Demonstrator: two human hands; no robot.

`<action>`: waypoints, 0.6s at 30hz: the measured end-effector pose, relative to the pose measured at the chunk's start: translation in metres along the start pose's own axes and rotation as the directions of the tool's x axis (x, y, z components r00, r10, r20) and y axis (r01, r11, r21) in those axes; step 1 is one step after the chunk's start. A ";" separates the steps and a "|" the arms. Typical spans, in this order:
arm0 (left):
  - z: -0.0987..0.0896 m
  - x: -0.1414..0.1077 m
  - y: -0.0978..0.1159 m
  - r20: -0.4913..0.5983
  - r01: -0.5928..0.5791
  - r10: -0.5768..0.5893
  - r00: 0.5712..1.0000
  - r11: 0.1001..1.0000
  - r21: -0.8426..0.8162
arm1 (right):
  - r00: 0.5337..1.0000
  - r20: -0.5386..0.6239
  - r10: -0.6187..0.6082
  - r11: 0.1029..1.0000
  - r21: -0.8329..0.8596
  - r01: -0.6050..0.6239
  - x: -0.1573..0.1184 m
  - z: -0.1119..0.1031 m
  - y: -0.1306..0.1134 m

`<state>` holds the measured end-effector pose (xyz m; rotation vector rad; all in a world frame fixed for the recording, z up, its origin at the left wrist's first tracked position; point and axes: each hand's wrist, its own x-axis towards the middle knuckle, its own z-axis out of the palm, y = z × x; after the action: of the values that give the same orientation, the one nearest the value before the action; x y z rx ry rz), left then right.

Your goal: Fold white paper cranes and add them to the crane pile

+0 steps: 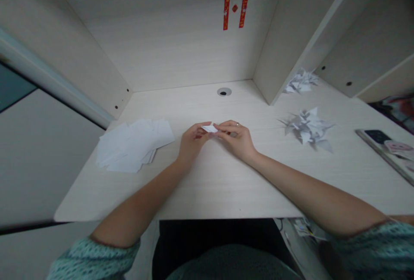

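A small folded white paper (209,129) is held over the desk (207,189) between both hands, with the fingers of the left hand (193,142) and right hand (234,140) pinched together on it. A loose pile of paper sheets (132,145) lies to the left; folded paper figures (308,128) lie to the right.

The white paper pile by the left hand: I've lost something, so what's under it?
The white paper pile lies on the pale wood-grain desk, visible around its edges. The sheets cover whatever is directly beneath them, so that can't be seen.
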<state>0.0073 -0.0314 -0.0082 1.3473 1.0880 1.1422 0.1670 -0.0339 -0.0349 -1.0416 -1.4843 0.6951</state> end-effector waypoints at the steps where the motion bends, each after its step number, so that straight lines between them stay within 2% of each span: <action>1: 0.000 0.000 0.000 0.007 0.011 -0.011 1.000 1.000 -0.016 | 1.000 0.001 0.007 1.000 0.018 -0.007 0.000 0.000 0.000; 5: 0.001 0.000 0.000 0.024 0.065 -0.062 0.998 0.991 -0.113 | 1.000 0.011 0.026 0.996 0.080 -0.027 0.001 0.000 0.001; 8: 0.001 0.001 0.001 0.017 0.069 -0.068 0.998 0.990 -0.127 | 0.999 0.014 0.042 0.993 0.113 -0.044 0.002 0.000 -0.001; 14: 0.000 0.001 -0.001 0.041 0.054 -0.050 0.998 0.993 -0.104 | 0.999 0.004 0.041 0.998 0.052 -0.041 0.002 -0.001 -0.005; 18: -0.001 0.000 -0.002 0.024 0.047 -0.047 0.999 0.999 -0.014 | 1.000 0.005 0.025 1.000 -0.006 -0.025 0.002 -0.001 -0.005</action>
<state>0.0062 -0.0307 -0.0099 1.3137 1.0870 1.0955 0.1669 -0.0342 -0.0288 -1.0650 -1.4810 0.7123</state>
